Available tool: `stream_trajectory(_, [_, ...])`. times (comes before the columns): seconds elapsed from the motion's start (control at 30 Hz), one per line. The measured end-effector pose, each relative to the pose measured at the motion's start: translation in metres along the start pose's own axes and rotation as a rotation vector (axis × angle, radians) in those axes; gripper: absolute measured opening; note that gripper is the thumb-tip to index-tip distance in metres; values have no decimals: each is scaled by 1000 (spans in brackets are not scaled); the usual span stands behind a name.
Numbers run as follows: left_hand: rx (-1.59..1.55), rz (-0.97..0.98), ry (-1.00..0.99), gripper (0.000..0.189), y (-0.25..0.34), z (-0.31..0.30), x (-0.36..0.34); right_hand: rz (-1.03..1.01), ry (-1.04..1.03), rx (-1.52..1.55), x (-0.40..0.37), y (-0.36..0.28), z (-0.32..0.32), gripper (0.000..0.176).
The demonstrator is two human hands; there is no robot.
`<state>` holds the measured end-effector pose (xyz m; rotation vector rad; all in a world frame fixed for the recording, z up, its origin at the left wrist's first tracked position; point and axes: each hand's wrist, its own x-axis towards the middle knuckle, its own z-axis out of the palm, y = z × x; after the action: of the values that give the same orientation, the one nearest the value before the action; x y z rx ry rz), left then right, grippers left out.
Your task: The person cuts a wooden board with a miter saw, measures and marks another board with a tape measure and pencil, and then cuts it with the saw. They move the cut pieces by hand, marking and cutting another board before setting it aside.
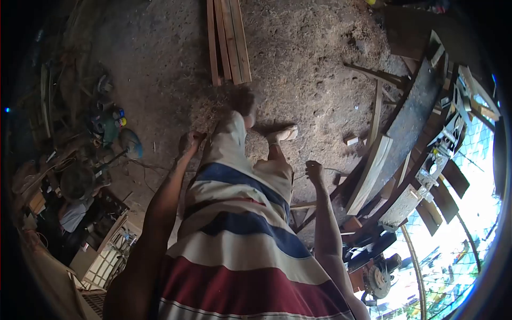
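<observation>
My left hand (194, 140) hangs beside my left leg over the dirt floor, its fingers loosely curled, with no object showing in it. On the other side, my right hand (314, 169) hangs low with its fingers curled in, and nothing shows in it either. Nearest to the right hand is a pale wooden board (370, 175) leaning on the bench to the right. A small wood block (351, 140) lies on the ground close by. Ahead of my feet is a bundle of long wooden planks (234, 42).
A dark, long workbench top (413, 101) runs along the right, with wood pieces around it and a wire mesh opening behind. Dim clutter and a dark round pan-like thing (77, 180) fill the left. Sawdust covers the dirt floor (304, 64).
</observation>
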<state>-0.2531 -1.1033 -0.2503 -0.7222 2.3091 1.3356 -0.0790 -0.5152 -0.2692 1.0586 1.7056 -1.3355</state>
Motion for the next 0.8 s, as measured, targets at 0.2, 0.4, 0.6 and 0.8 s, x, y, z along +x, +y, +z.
stream_trajectory(0.2, [78,190,-148,28,-4,38,99,-14,-186,172,89,-67,130,26])
stream_trajectory(0.4, [122,-62,-477,22,38,110,151,-572,-128,-691,297,-115,281,38])
stream_trajectory(0.6, [629,-89,-735,42,5,142,157,349,-170,632,469,-180,391,87])
stream_trajectory(0.8, [402,-67,-600,42,1,150,173,532,-71,1352,591,-202,458,98])
